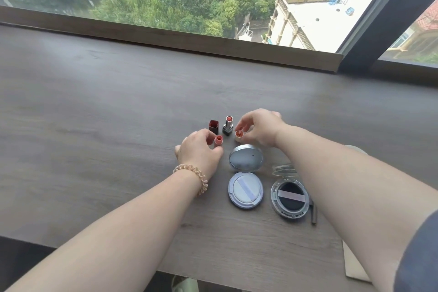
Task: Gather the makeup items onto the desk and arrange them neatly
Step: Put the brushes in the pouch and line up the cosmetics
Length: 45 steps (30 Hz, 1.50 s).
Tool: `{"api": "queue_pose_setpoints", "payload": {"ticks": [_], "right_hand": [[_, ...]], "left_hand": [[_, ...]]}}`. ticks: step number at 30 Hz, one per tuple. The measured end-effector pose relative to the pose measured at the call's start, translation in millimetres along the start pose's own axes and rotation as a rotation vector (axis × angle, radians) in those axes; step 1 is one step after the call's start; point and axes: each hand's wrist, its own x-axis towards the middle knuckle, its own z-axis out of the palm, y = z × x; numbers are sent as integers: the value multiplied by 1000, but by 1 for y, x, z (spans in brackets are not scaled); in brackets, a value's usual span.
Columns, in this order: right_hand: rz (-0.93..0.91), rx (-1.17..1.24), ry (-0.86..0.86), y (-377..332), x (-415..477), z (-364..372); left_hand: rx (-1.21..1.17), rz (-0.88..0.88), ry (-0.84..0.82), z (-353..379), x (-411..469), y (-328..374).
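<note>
Watching the head cam feed here, using the blue compact [246, 193] as my reference since it sits dead centre on the grey wood tabletop [94, 125]. It's flipped open: silver mirror lid tilted up at the back, pale puff with a lilac strap in the base.

Just beyond its lid on the left, the left hand [199, 152] has thumb and fingers curled round a stubby pink lipstick [218, 139], red bullet showing, base down on the tabletop. Just beyond the lid on the right, the right hand [258, 129] pinches a little cream lipstick [239, 134] with an orange tip between thumb and forefinger.

Further back from the compact, between the two hands, a silver lipstick [228, 125] stands upright and uncapped, and a dark red lipstick [213, 126] with a square case stands just left of it.

Right beside the blue compact is a clear compact [290, 199], also open, with a black puff and pale strap. A brown pencil [313, 213] lies just past that one.

Coil hair tie [194, 176] on the left wrist.
</note>
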Motion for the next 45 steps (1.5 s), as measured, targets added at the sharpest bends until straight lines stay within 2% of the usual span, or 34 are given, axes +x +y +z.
{"api": "queue_pose_setpoints", "payload": {"ticks": [2, 5, 7, 10, 15, 20, 26, 35, 39, 42, 45], "right_hand": [[3, 29, 70, 1, -3, -8], [8, 191, 264, -7, -15, -21], [-53, 284, 339, -24, -27, -26], [-177, 264, 286, -65, -44, -20], [-199, -39, 118, -102, -53, 33], [-106, -181, 165, -114, -56, 74], [-24, -346, 205, -114, -49, 85], [32, -314, 223, -114, -52, 86], [4, -335, 168, -110, -61, 68], [-10, -325, 155, -104, -70, 40], [100, -110, 318, -87, -66, 4]], "left_hand": [[-27, -15, 7, -7, -5, -3], [-48, -38, 40, -23, -16, -16], [-55, -56, 64, -35, -19, -28], [-75, -81, 105, -52, -19, -45], [-50, -100, 129, -69, -23, -58], [-50, -148, 124, -71, -31, -71], [-64, -127, 61, -66, -37, -86], [-33, -72, 70, -64, -37, -94], [-58, -44, 9, -71, -40, -94], [-198, 43, -39, -89, -39, -90], [-377, 46, -26, -106, -12, -76]]}}
